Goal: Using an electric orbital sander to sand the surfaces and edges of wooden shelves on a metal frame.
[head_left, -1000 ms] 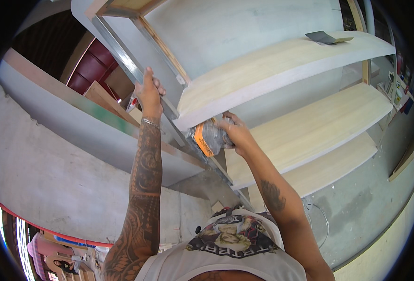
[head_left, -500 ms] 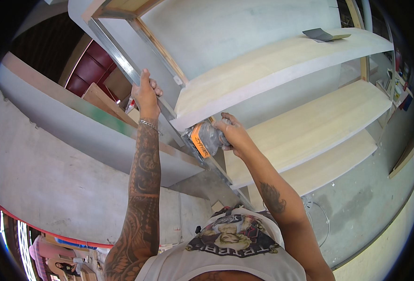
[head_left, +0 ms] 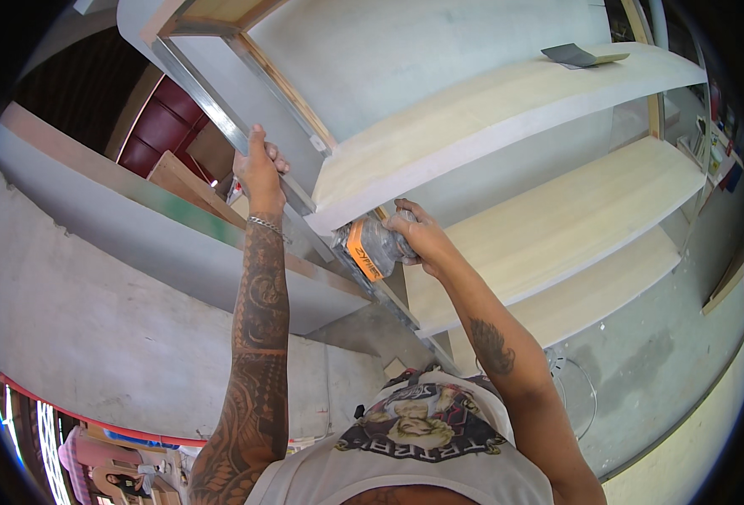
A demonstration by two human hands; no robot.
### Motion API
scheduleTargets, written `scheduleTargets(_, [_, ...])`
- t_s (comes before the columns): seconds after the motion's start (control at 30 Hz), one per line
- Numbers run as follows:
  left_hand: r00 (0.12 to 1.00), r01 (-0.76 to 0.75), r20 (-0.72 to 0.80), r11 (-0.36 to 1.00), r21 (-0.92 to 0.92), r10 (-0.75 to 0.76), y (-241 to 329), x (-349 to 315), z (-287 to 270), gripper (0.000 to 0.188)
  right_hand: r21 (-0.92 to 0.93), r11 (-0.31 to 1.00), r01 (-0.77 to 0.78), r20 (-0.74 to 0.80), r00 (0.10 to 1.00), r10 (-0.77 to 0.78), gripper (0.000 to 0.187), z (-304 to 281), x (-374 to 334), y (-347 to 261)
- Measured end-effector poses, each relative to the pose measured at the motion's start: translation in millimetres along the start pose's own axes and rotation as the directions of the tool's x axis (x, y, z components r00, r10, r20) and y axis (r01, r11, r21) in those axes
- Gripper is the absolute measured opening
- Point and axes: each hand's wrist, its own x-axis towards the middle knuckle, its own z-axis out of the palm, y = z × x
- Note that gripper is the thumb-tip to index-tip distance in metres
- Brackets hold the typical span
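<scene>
We see the right hand (head_left: 417,241), its fingers wrapped around a dusty grey power tool (head_left: 381,246), which sits by the metal frame (head_left: 212,109), just below the upper shelf's (head_left: 473,143) front left corner. Beyond, the left hand's (head_left: 260,174) fingers grip the frame. Farther off, a folded sheet (head_left: 582,57) lies toward the shelf's right end. We note almost no shift since half a second ago; work apparently stays at one spot.

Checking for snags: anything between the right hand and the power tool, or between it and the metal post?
Nothing visible: the right hand grips the power tool, which looks set against the metal post.
</scene>
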Motion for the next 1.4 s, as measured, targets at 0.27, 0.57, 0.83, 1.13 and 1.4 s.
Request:
scheduleTargets(0.27, [1.0, -0.014, -0.002, 1.0, -0.01, 0.014, -1.3, 1.4, 0.0, 0.025, -0.025, 1.0, -0.018, 0.018, 1.0, 0.018, 0.081, -5.8, 7.1, 5.4])
scheduleTargets(0.57, [1.0, -0.012, -0.004, 1.0, -0.018, 0.012, 0.2, 1.0, -0.4, 0.025, -0.047, 0.997, 0.054, 0.008, 0.999, -0.054, 0.081, 1.7, -2.3, 0.0])
scheduleTargets(0.83, [1.0, -0.011, 0.019, 1.0, -0.02, 0.011, 3.8, 0.1, -1.6, 0.025, -0.036, 0.995, 0.091, 0.018, 0.996, -0.09, 0.08, 2.1, -18.0, 2.4])
scheduleTargets(1.13, [1.0, 0.002, 0.005, 1.0, -0.023, -0.002, 4.0, 0.4, 0.9, 0.025, -0.074, 0.995, 0.069, 0.036, 0.997, -0.066, 0.078, 0.3, -21.7, -2.8])
scheduleTargets(1.4, [1.0, -0.02, 0.004, 0.999, -0.039, 0.02, 4.8, -0.7, -0.7, 0.026, -0.089, 0.995, 0.044, 0.067, 0.997, -0.038, 0.081, -0.1, -28.4, -10.0])
